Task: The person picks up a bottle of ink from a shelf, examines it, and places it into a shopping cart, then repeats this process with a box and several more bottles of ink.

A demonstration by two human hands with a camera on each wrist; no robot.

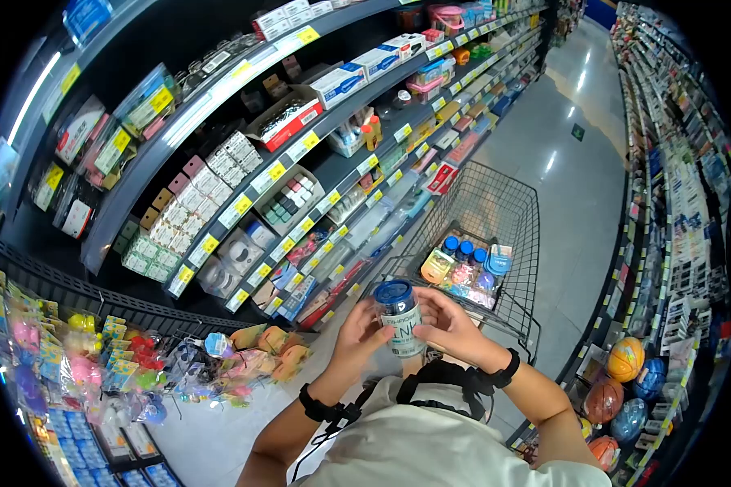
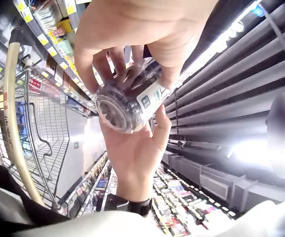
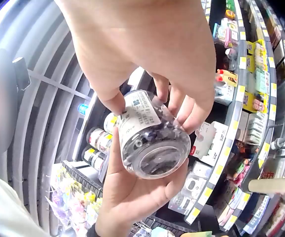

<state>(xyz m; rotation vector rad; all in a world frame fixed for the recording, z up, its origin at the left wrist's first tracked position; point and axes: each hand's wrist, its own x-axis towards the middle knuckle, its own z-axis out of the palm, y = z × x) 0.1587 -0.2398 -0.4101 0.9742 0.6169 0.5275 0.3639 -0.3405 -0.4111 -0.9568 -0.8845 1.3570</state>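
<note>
Both hands grip one clear jar point(image 1: 404, 331) with a blue lid and a white label, held upright in front of the chest. The left hand point(image 1: 361, 331) curls round one side, its thumb on the label; the right hand point(image 1: 460, 331) curls round the other side, thumb also at the label. Dark small items show through the clear base of the jar point(image 2: 120, 109) in the left wrist view. From the right wrist the jar point(image 3: 155, 140) shows its round bottom and printed label between the fingers.
A wire shopping cart point(image 1: 536, 235) stands just ahead, holding blue-lidded jars point(image 1: 464, 250) and colourful packs. Stocked shelves point(image 1: 300, 150) run along the left. On the right, balls point(image 1: 626, 359) sit low beside another shelf row. The aisle floor point(image 1: 573, 162) stretches ahead.
</note>
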